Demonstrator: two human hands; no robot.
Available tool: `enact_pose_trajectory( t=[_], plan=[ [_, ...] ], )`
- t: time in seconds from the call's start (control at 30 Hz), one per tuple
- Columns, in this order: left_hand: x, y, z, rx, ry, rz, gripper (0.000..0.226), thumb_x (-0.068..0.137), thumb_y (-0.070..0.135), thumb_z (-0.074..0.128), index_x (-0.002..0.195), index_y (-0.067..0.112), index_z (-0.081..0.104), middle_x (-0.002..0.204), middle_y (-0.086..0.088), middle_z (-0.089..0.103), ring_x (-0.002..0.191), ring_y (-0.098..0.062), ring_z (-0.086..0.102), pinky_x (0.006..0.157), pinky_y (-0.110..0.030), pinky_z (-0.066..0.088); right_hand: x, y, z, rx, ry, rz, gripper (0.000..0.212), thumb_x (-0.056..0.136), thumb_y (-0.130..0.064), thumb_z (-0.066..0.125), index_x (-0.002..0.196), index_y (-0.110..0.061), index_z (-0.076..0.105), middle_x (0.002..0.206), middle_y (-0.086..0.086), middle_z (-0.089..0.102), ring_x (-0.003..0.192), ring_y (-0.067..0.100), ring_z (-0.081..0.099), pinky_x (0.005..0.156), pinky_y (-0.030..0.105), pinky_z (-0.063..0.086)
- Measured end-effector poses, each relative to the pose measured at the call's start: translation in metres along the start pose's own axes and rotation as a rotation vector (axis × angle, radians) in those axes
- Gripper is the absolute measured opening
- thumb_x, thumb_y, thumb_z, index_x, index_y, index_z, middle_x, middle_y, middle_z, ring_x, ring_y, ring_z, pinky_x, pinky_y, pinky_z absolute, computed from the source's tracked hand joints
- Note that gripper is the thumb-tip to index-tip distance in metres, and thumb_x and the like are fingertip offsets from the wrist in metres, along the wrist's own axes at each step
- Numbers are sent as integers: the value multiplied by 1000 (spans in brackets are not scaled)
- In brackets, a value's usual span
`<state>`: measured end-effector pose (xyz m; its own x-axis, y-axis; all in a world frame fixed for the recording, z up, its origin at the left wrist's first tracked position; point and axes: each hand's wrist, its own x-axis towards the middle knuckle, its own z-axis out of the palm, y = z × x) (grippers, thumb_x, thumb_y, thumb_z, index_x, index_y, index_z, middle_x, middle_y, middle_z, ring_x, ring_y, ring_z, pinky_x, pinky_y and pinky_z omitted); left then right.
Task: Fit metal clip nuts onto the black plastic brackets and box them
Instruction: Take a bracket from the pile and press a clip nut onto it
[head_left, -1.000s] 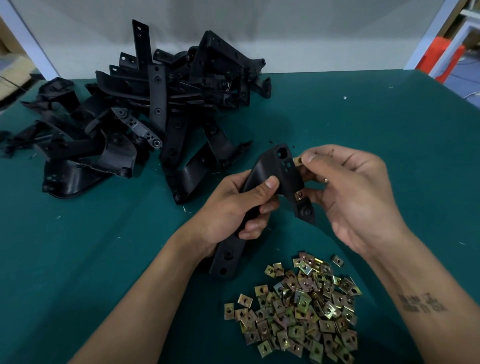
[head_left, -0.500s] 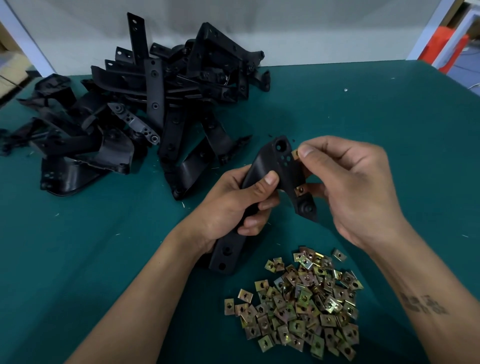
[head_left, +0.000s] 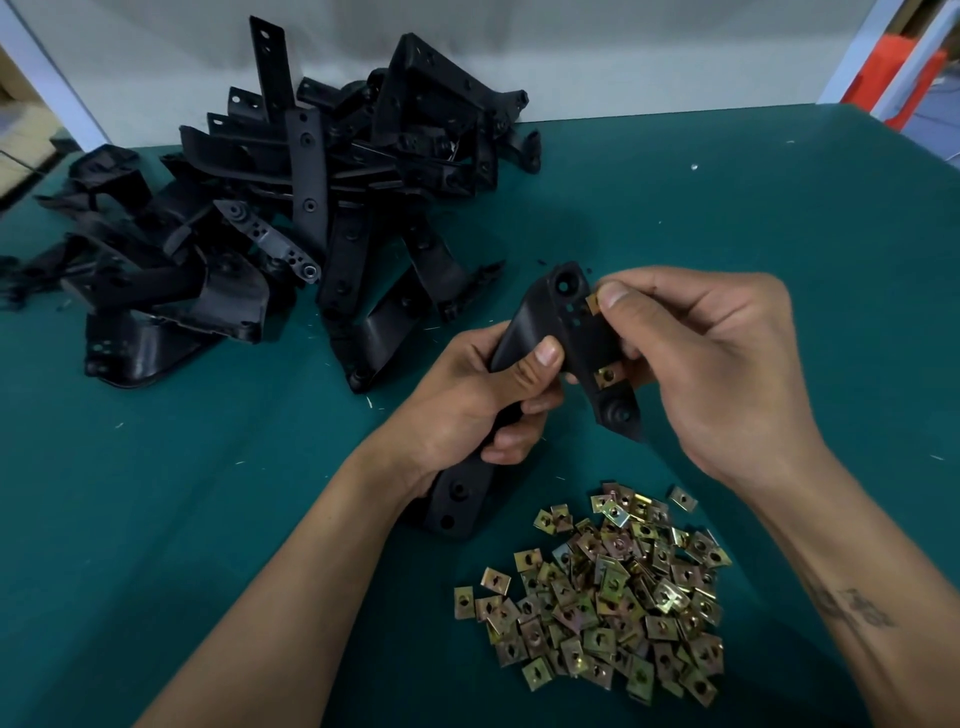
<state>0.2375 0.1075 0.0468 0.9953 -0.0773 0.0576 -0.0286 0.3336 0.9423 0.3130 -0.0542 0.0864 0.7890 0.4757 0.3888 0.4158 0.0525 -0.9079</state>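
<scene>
1. The counter (head_left: 753, 249) is covered in dark green cloth and carries everything here; its far edge meets a pale wall.
2. A heap of black plastic brackets (head_left: 291, 234) lies tangled at the far left of the counter, well apart from the hands, some strips sticking upward.
3. The left hand (head_left: 467, 395) comes in from the lower left, its forearm slanting up across the counter. Its grip is clenched round the middle of one held bracket (head_left: 558, 332), thumb laid across the top face and the other digits curled underneath.
4. The right hand (head_left: 711, 364) comes in from the lower right, wrist bent, palm turned toward the left hand. Its grip grasps a small brass-coloured clip nut (head_left: 593, 303) between thumb and forefinger, pressed against the bracket's upper right edge.
5. The held bracket runs slantwise: its upper end, with a round hole, rises between the two hands, and its lower end with two holes pokes out beneath the left wrist, close to the counter.
6. A pile of loose clip nuts (head_left: 608, 592) lies on the counter near the viewer, just beside the right forearm and below the held bracket.
7. A second clip nut (head_left: 607, 375) already sits on the bracket's right edge, lower down, touching the right hand's fingers.
</scene>
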Motion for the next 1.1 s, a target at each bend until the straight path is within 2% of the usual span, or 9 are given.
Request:
enact_pose_trajectory(
  t=[0.13, 0.23, 0.33, 0.43, 0.5, 0.63, 0.73, 0.87, 1.1],
  plan=[
    [-1, 1, 1, 13, 5, 10, 28, 100, 22, 50, 78, 21, 66, 66, -5, 37, 38, -8, 34, 38, -16, 29, -3, 1, 3, -15, 25, -42, 20, 98, -11, 63, 85, -2, 74, 67, 26, 65, 55, 48, 62, 39, 56, 45],
    [-1, 2, 2, 21, 12, 17, 29, 100, 22, 50, 76, 22, 66, 66, -6, 36, 38, -9, 33, 38, -17, 29, -5, 0, 4, -29, 25, -59, 21, 99, -10, 63, 85, -3, 76, 69, 21, 68, 56, 42, 65, 43, 55, 50],
    [-1, 3, 1, 18, 11, 22, 31, 101, 21, 50, 75, 24, 67, 66, -6, 36, 38, -8, 33, 38, -16, 29, -6, -1, 8, -98, 54, -91, 28, 99, -7, 61, 74, -2, 73, 55, -4, 61, 47, 11, 54, 41, 28, 42],
    [0, 3, 1, 9, 15, 19, 32, 101, 21, 50, 74, 24, 68, 66, -5, 37, 38, -8, 34, 38, -16, 30, -7, -3, 11, -131, 65, -111, 42, 96, -2, 55, 56, -11, 58, 49, -10, 43, 47, 5, 38, 49, 15, 29],
    [0, 2, 2, -1, 20, 13, 30, 101, 21, 51, 75, 22, 68, 65, -4, 38, 38, -8, 34, 38, -16, 30, -8, -5, 11, -153, 56, -145, 43, 94, -5, 52, 54, -20, 49, 51, -11, 41, 48, 7, 37, 49, 18, 28],
    [0, 0, 0, -45, 48, 6, 25, 98, 17, 52, 77, 16, 65, 61, -2, 42, 37, -8, 36, 37, -15, 31, -13, -6, 13, -355, 31, -173, 21, 89, -33, 65, 81, -14, 68, 70, -2, 59, 63, 18, 57, 49, 38, 45],
    [-1, -1, -1, -54, 87, 18, 14, 94, 11, 52, 82, 3, 52, 55, 0, 45, 35, -7, 37, 35, -14, 31, -15, -5, 18, -554, 28, -174, 27, 83, -47, 73, 93, -23, 64, 83, -11, 62, 77, 10, 61, 59, 27, 49],
    [-3, 0, -2, -75, 79, 16, 17, 95, 11, 53, 78, 8, 52, 61, -2, 42, 37, -8, 37, 36, -15, 30, -14, -3, 16, -641, 80, -235, 29, 86, -46, 74, 94, -20, 67, 83, -9, 61, 74, 7, 57, 61, 11, 42],
    [-4, 2, -3, -81, 58, 10, 25, 99, 16, 52, 74, 16, 57, 63, -2, 41, 39, -8, 35, 37, -16, 30, -13, 1, 18, -668, 118, -304, 29, 92, -40, 74, 83, -14, 68, 75, -5, 60, 64, 9, 54, 56, 22, 43]
  ],
)
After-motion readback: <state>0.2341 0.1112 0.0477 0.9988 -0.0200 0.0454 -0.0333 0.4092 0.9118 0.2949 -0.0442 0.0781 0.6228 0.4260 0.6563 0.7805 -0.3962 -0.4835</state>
